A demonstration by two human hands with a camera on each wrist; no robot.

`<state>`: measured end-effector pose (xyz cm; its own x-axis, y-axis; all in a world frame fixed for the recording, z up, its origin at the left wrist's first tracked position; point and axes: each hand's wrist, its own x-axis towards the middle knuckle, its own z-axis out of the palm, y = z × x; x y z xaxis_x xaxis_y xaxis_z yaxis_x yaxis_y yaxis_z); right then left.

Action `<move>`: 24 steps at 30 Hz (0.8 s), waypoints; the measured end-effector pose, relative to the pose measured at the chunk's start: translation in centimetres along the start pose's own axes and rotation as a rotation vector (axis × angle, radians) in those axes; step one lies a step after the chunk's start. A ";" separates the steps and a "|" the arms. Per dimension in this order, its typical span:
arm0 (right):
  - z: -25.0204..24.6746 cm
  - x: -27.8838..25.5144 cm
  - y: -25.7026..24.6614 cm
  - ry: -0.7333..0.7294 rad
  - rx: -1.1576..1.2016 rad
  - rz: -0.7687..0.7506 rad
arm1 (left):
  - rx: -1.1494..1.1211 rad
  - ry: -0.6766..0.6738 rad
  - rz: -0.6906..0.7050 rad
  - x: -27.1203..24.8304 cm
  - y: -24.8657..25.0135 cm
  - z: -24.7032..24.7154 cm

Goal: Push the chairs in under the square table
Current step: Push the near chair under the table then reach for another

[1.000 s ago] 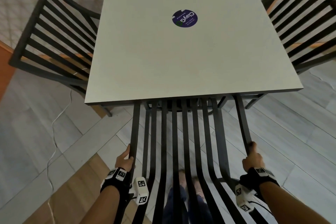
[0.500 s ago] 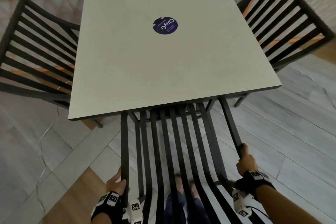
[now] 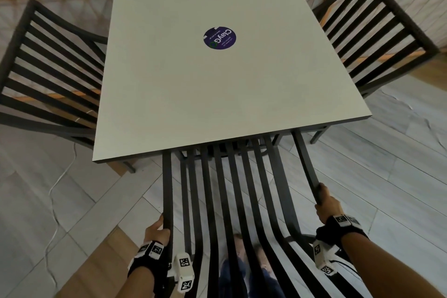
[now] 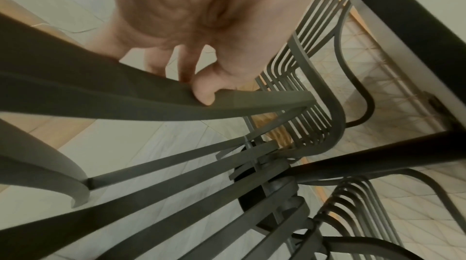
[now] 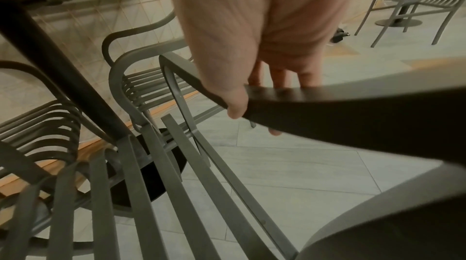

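A square off-white table [image 3: 183, 94] with a round purple sticker [image 3: 219, 38] fills the middle of the head view. The near black slatted chair [image 3: 225, 196] runs from my body up under the table's near edge. My left hand [image 3: 156, 228] grips its left armrest [image 4: 156, 95], thumb over the top. My right hand [image 3: 325, 202] grips its right armrest [image 5: 327, 105], fingers curled under it. A second black chair [image 3: 48, 75] stands at the table's left side and a third chair [image 3: 377, 31] at its right, both partly under the top.
Below the top stand the black table post [image 5: 58, 69] and its round base [image 5: 151, 164]. A white cable [image 3: 61, 176] trails over the grey tiled floor at left. A rope-net railing [image 3: 60, 2] runs behind the table. Another chair [image 5: 413, 5] stands farther off at right.
The near chair's seat has slid further under the table's near edge. Both hands kept their grip on the armrests. The head view shifted, so the table sits lower and more central.
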<state>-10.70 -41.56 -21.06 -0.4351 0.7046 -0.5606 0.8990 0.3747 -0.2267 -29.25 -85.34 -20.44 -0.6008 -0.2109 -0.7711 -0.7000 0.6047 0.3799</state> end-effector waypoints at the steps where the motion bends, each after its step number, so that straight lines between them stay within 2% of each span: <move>1: -0.4 0.1 0.0 -0.002 -0.011 -0.001 | 0.006 0.002 0.004 -0.2 0.5 0.2; 5: -1.8 0.7 -0.8 -0.061 -0.094 0.007 | 0.137 0.027 -0.003 -1.5 2.9 2.0; 10: -3.4 1.1 -0.9 -0.154 -0.061 0.005 | 0.248 0.087 -0.067 -4.8 6.6 5.5; 17: -7.2 3.0 0.6 -0.216 0.050 -0.087 | 0.028 0.016 0.048 -8.4 11.9 13.3; 24: -14.5 5.9 4.9 -0.245 0.022 -0.211 | 0.018 -0.016 0.101 -17.0 16.6 23.6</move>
<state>-9.53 -26.82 -13.89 -0.5891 0.4462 -0.6737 0.7925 0.4821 -0.3736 -21.49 -53.58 -13.07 -0.6619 -0.1360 -0.7371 -0.6289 0.6358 0.4475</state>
